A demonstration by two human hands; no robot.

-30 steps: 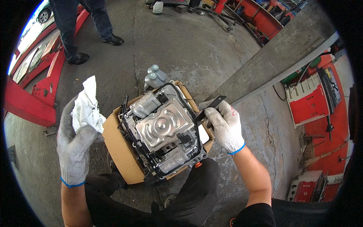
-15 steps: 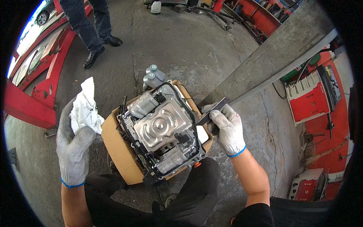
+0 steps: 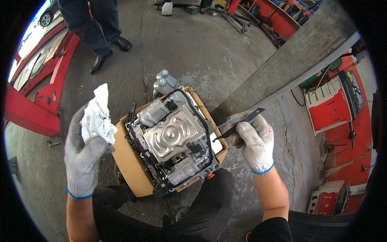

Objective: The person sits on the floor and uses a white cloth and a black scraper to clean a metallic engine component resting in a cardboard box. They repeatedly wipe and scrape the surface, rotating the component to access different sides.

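One black tool (image 3: pixel 254 115), two bottles (image 3: pixel 164 87)

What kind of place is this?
Probably a car repair workshop. There's a red metal frame on the left, a car wheel behind it, and a big metal machine part near the person's knees.

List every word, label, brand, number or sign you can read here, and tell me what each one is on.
No text reads clearly enough to quote.
Right glove: a red mark, too blurred to read.
Grey bottle caps: squarish marks, too small.
Metal unit: any print is too small.
Red-and-white cabinet: pale marks, too small.
Black tool: no readable writing.
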